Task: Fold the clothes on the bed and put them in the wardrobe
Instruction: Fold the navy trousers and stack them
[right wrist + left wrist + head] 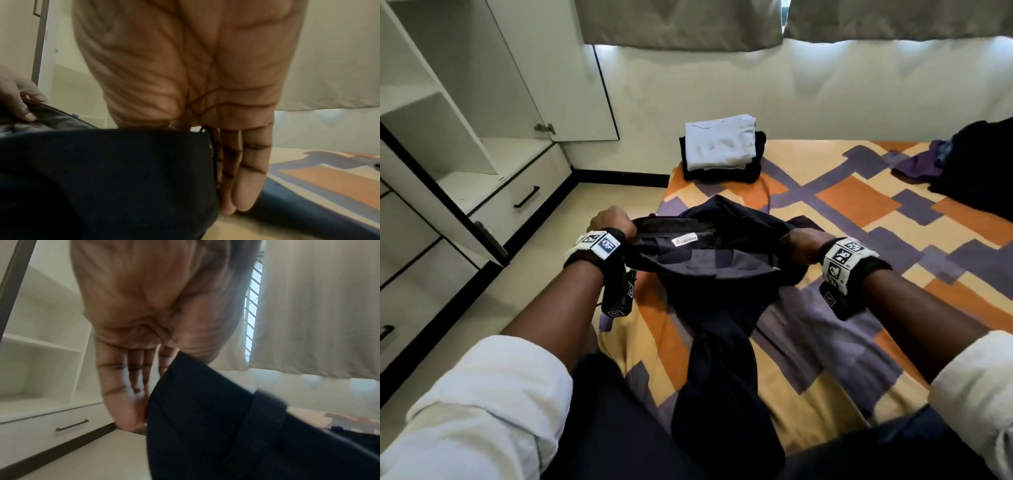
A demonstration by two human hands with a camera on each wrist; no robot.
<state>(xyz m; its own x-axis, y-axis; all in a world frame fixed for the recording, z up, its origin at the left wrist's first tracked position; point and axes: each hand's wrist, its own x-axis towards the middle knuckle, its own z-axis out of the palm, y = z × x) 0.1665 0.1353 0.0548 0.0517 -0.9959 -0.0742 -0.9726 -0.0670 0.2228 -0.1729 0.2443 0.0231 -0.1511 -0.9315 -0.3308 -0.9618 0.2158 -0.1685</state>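
Left hand [613, 219] pinched on left end of dark trousers [717, 274] waistband, thumb against fingers [123, 386] with cloth between. Right hand [803, 245] likewise gripped on right end of waistband; fingers [246, 170] straight behind the cloth, thumb hidden by it. Waistband held stretched between both hands just above the bed [859, 212], white label facing up; legs trailing down toward the body, over patterned bedsheet. Folded stack [722, 150] noted at far corner of bed: pale garment atop dark one. Unfolded dark and purple clothes [955, 161] heaped at right edge. Wardrobe [458, 137] open at left, shelves visible, drawers closed.
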